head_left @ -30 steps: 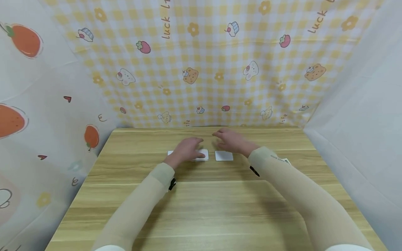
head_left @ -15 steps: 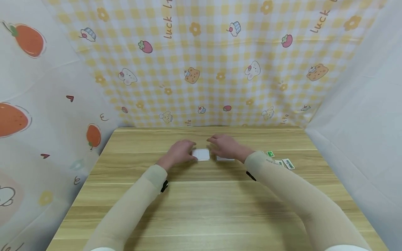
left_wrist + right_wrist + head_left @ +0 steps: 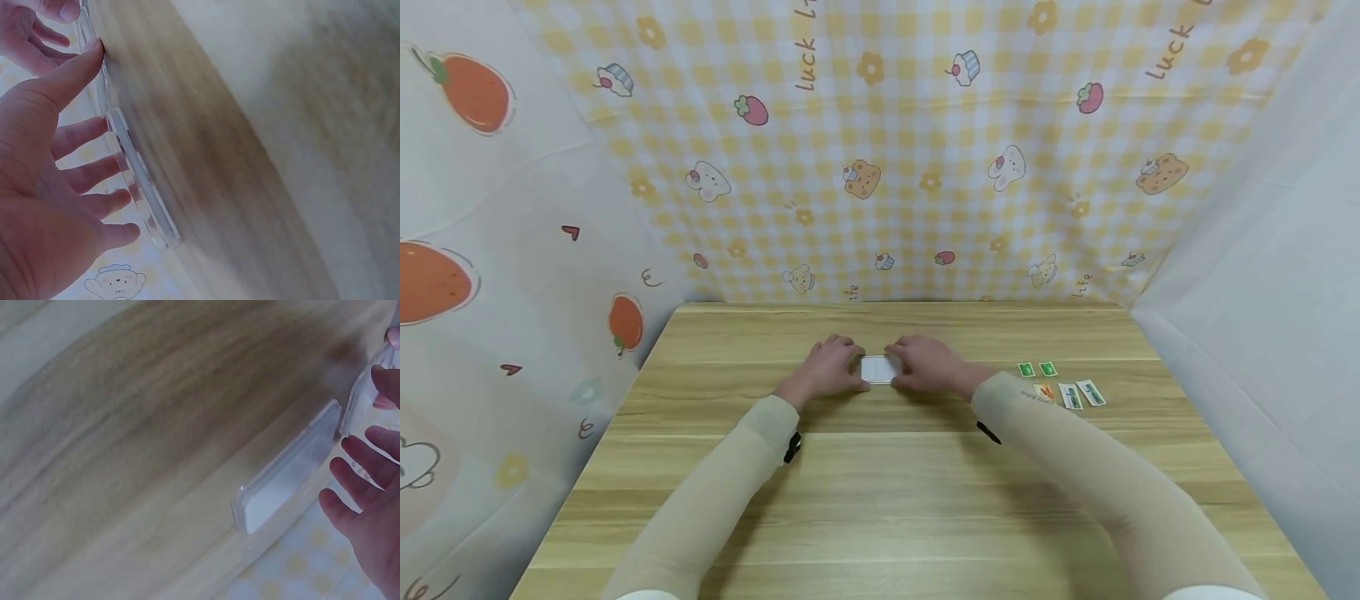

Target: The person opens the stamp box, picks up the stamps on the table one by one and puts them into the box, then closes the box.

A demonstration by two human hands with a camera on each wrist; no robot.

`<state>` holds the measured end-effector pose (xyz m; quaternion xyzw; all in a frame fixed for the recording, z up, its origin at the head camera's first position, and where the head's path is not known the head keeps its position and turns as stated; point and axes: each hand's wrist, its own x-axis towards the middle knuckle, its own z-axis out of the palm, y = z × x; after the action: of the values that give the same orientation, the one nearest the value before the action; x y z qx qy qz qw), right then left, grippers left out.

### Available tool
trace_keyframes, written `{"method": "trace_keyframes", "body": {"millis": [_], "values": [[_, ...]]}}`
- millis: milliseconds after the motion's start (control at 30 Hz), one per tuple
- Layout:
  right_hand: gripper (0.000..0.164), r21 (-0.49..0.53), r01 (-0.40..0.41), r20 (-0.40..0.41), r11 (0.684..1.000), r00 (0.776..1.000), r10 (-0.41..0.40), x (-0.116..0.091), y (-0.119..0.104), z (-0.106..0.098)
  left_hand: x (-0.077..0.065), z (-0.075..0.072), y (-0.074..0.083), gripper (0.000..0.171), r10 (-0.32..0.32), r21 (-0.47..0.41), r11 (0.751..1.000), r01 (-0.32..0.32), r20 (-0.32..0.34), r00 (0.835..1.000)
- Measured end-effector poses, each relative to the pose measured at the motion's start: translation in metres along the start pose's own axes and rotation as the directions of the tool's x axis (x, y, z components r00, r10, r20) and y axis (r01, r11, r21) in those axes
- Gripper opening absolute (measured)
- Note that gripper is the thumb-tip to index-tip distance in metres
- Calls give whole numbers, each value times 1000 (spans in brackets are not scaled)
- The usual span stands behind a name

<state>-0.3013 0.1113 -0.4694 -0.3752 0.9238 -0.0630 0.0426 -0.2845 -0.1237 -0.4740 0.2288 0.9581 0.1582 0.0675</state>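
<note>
A flat, clear plastic case [image 3: 879, 369] with a white face lies at the middle of the wooden table. My left hand [image 3: 829, 367] holds its left end, thumb on the near edge and fingers on the far edge. At the opposite end, my right hand [image 3: 931, 365] grips in the same way. A second clear case [image 3: 142, 181] lies under the left hand's spread fingers in the left wrist view. In the right wrist view, another clear case [image 3: 290, 469] rests on the wood beside the right hand. The hands hide both outer cases in the head view.
Right of the right hand lie two small green cards [image 3: 1048, 368], an orange card [image 3: 1043, 391] partly behind the sleeve, and two picture cards [image 3: 1071, 397]. A checked curtain [image 3: 895, 167] hangs along the table's back edge; white cloth walls [image 3: 1262, 292] flank both sides.
My left hand has drawn back left to the middle case's left end. My right hand has moved left and nearer, from above the right case to the middle one, uncovering the small cards.
</note>
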Motion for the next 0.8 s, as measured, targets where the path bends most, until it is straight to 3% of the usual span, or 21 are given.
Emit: {"method": "trace_keyframes", "body": {"millis": [233, 800], "values": [[60, -28, -11, -7, 1000, 1000, 10, 0, -4, 4, 1, 3, 0, 63, -16, -51, 999, 16, -7, 1000], [56, 0, -21, -41, 1000, 999, 21, 2, -3, 11, 3, 7, 0, 63, -11, -34, 999, 10, -17, 1000]]}}
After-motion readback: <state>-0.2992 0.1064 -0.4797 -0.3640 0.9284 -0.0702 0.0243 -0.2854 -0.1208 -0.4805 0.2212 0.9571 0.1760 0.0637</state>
